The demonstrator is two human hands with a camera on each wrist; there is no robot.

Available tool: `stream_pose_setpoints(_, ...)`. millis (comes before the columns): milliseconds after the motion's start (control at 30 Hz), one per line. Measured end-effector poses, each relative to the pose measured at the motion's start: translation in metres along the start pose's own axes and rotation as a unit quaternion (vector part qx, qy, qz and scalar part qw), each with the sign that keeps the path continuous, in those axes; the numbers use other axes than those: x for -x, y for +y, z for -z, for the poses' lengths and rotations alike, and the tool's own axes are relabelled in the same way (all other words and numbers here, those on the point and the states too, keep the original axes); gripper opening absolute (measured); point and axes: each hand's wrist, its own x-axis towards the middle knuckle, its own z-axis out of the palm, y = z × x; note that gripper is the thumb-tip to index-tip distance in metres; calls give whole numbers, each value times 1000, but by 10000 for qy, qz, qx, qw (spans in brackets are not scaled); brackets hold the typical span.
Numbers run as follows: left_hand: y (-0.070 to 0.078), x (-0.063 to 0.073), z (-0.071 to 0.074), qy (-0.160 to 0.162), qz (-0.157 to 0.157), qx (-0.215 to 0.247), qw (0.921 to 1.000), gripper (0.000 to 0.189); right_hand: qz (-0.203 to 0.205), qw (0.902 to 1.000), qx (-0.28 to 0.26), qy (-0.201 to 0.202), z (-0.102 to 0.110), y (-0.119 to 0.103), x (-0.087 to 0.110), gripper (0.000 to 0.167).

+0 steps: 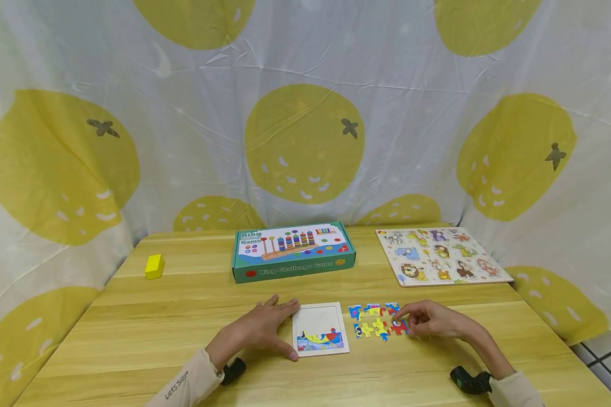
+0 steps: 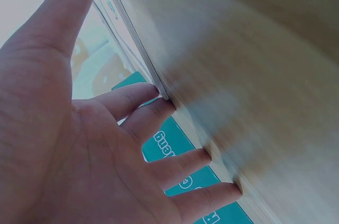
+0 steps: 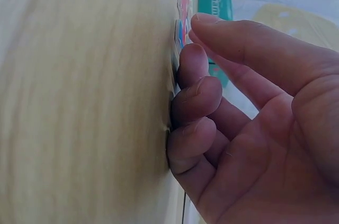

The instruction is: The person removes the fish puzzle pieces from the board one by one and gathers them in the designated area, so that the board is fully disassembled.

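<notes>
A small white puzzle tray [image 1: 326,307] lies flat on the table, with a strip of joined, colourful pieces along its lower part. My left hand [image 1: 265,328] is spread at its left side, thumb and forefinger touching the edge. In the left wrist view the tray's thin edge [image 2: 139,44] meets the fingertips. To the tray's right lies a cluster of jigsaw pieces [image 1: 374,326], blue, yellow and red. My right hand [image 1: 435,321] rests at their right side, forefinger reaching over them. Its other fingers [image 3: 196,97] bend loosely against the tabletop; no piece shows between finger and thumb.
A green Ring Challenge Game box [image 1: 285,274] stands behind the tray. At the back right lies an animal peg board [image 1: 438,254], and at the left a yellow block [image 1: 154,266]. A lemon-print curtain [image 1: 305,144] hangs around the table.
</notes>
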Motion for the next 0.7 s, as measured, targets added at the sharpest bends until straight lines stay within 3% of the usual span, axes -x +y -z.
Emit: stream_pose_setpoints(700, -1, 0, 1, 3, -2, 9, 10000, 103, 124, 9999, 35, 20, 0, 3, 0, 30)
